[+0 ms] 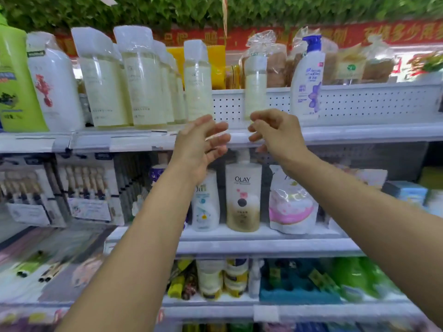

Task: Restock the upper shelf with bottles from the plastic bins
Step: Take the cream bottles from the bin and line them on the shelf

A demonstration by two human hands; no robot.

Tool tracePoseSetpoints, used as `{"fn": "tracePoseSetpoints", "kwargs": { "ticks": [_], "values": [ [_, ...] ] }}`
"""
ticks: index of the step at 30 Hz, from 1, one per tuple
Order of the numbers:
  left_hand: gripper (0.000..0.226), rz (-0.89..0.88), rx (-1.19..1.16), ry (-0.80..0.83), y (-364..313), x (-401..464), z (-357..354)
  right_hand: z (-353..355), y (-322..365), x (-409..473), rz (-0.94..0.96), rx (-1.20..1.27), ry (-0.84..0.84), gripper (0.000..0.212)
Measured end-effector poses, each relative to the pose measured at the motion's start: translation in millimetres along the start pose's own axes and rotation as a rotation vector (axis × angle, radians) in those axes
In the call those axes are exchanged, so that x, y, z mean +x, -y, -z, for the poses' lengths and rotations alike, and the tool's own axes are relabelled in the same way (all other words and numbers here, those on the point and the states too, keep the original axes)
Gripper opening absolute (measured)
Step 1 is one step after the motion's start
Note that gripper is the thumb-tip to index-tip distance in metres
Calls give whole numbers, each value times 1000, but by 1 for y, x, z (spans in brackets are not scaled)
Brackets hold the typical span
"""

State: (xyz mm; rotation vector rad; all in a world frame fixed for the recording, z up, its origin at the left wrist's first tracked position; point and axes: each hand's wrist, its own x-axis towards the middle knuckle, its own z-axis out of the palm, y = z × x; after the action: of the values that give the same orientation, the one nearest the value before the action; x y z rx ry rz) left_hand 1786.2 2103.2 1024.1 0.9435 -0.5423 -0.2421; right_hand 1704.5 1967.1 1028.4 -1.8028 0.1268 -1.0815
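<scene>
Left hand (201,142) raised, fingers spread, nothing held; right hand (273,130) loosely curled, also empty. 2 pale bottles (197,85) (255,88) stood on upper shelf (359,133) just above hands. Placing step judged finished; bins not seen; next bottle must be fetched.

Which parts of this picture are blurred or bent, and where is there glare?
Head view: the lower left goods are smeared by motion blur; the white metal upper shelf bows from wide-angle distortion; glare streaks the clear plastic-wrapped pale yellow bottles; the white Olay pump bottle reads sharply.
</scene>
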Motion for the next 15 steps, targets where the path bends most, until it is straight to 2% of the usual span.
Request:
{"fn": "tracePoseSetpoints", "kwargs": {
  "ticks": [9, 15],
  "values": [
    [17, 289, 13, -52, 92, -93, -26, 80, -41, -97, -251, 15, 128, 27],
    [13, 471, 51, -102, 161, -149, -26, 123, -98, -160, -475, -22, 194, 24]
  ]
}}
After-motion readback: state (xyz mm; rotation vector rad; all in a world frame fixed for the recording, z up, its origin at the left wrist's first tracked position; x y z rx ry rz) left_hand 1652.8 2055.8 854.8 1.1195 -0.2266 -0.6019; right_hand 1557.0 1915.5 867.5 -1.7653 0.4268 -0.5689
